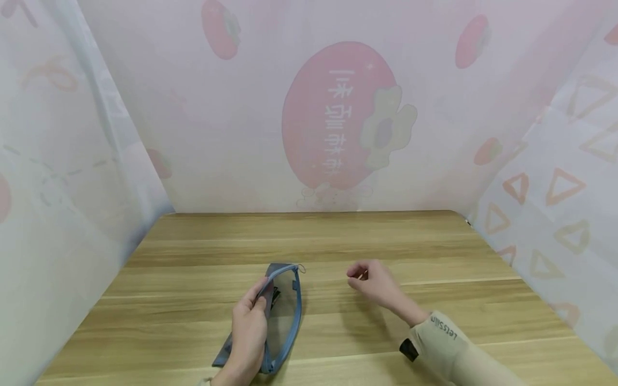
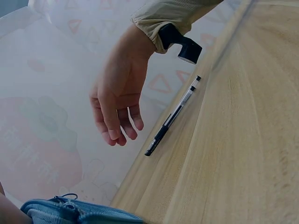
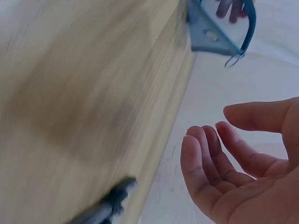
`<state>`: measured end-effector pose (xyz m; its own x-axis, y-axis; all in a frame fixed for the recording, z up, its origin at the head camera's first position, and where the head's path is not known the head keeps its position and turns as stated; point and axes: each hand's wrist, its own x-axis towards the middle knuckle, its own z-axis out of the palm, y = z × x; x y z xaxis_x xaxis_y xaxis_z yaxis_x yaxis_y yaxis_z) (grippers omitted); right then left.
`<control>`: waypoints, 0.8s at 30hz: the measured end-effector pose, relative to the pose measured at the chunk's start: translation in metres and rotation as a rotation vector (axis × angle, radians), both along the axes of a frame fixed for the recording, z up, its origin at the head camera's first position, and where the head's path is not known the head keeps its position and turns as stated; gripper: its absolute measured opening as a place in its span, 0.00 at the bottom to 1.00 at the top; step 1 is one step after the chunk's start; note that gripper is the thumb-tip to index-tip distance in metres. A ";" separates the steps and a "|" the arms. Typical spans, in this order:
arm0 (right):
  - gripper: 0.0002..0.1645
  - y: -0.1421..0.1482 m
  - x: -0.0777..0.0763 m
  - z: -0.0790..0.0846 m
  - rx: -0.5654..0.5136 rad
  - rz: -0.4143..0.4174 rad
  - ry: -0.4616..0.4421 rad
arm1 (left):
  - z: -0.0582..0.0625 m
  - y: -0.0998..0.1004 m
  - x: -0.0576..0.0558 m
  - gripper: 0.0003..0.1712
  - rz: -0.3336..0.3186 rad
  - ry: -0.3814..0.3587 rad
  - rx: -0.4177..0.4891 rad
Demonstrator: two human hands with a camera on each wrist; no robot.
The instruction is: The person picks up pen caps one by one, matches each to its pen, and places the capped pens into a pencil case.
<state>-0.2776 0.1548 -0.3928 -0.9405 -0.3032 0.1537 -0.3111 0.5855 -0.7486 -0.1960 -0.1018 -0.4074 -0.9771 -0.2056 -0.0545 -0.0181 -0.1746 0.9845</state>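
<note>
My left hand (image 1: 248, 327) grips the side of a blue-grey zip pouch (image 1: 288, 340), thumb on the near side, and the pouch's mouth gapes. Something small and dark (image 1: 275, 296) shows inside it; its kind is unclear. To the right of the pouch, my right hand (image 1: 379, 284) hovers above the table with fingers loosely curved and nothing between them. The left wrist view shows what looks like two black-and-clear pens (image 2: 174, 116) side by side on the wood beyond the pouch's zipped edge (image 2: 88, 211). Blurred dark pen ends (image 3: 114, 198) appear below the right hand (image 3: 247, 172).
The wood-grain table (image 1: 203, 241) has a straight back edge meeting a pale printed curtain (image 1: 232, 161). Similar curtains hang along both sides. A small black wrist mount (image 1: 409, 349) sits at the right sleeve (image 1: 449, 343).
</note>
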 end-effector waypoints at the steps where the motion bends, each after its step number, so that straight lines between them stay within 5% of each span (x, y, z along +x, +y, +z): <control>1: 0.02 0.002 -0.001 0.000 0.017 -0.002 0.003 | 0.000 0.000 0.000 0.26 -0.001 -0.001 0.000; 13: 0.04 0.006 -0.008 -0.002 0.123 0.046 -0.004 | 0.001 -0.002 0.001 0.26 0.000 -0.011 0.008; 24: 0.06 0.013 -0.012 -0.009 0.102 0.108 0.032 | 0.001 -0.003 0.002 0.26 -0.003 -0.019 -0.005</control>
<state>-0.2896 0.1678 -0.4015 -0.8966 -0.4180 0.1463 -0.3992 0.6199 -0.6756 -0.1944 -0.1052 -0.4068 -0.9765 -0.2030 -0.0724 -0.0378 -0.1695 0.9848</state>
